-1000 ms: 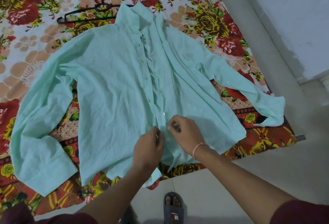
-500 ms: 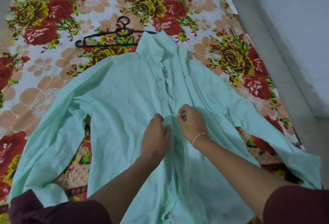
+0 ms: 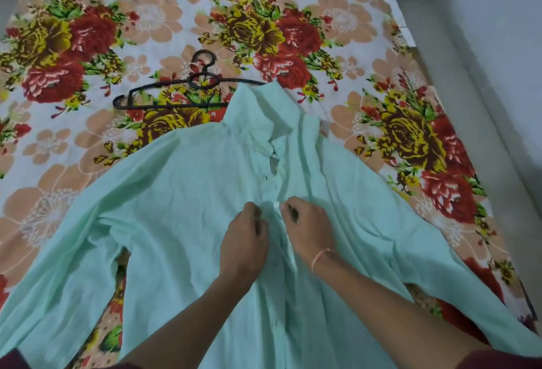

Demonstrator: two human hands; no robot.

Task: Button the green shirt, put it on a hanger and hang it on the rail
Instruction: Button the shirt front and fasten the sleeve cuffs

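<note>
The pale green shirt lies front up on the flowered bedsheet, collar away from me and sleeves spread to both sides. Its front band runs down the middle, closed below my hands and gaping near the collar. My left hand pinches the left edge of the band at mid chest. My right hand pinches the right edge beside it, with a white button showing between the two. A black hanger lies flat beyond the collar, its right end under the shirt.
The flowered bedsheet covers the whole bed. Along the right side runs a grey ledge and a pale wall. No rail is in view.
Both hands have moved up the shirt's front band from near the hem to mid chest. My view has moved forward, so the hanger and the far part of the bed show more.
</note>
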